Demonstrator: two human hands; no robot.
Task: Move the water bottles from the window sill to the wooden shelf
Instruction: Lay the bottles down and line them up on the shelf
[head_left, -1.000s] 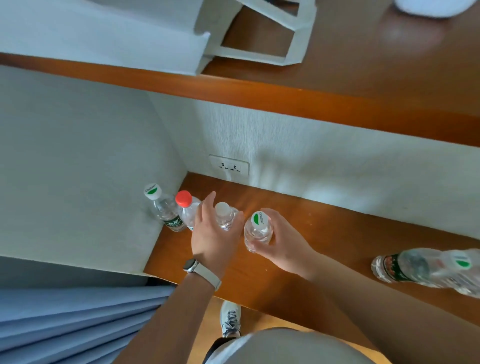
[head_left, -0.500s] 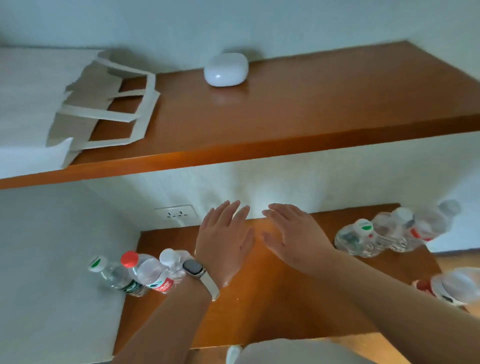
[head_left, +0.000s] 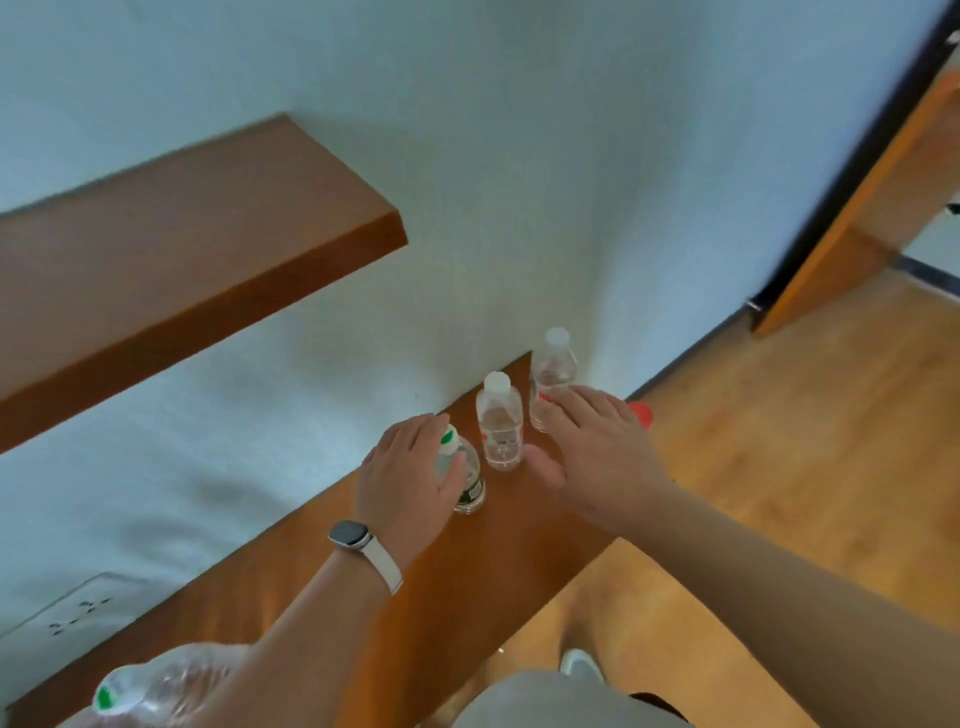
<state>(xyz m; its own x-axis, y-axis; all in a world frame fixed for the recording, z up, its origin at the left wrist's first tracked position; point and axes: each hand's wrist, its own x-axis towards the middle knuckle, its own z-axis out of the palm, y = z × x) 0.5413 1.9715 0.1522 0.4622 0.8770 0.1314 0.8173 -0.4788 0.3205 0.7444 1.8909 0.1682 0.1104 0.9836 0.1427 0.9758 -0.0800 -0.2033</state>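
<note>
Both hands have shifted to the shelf's (head_left: 519, 545) far end: left hand (head_left: 410, 483) clasps the green-capped bottle (head_left: 465, 480), right hand (head_left: 597, 457) spread wide beside two white-capped bottles (head_left: 500, 423).

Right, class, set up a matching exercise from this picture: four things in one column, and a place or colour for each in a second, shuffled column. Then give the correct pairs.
Column 1
1. left hand
2. right hand
3. smartwatch
4. wall socket

Column 2
A. on the white wall, low at the left
B. around the green-capped bottle
C. on the left wrist
D. open, beside the white-capped bottle

Pairs: 1-B, 2-D, 3-C, 4-A
</note>
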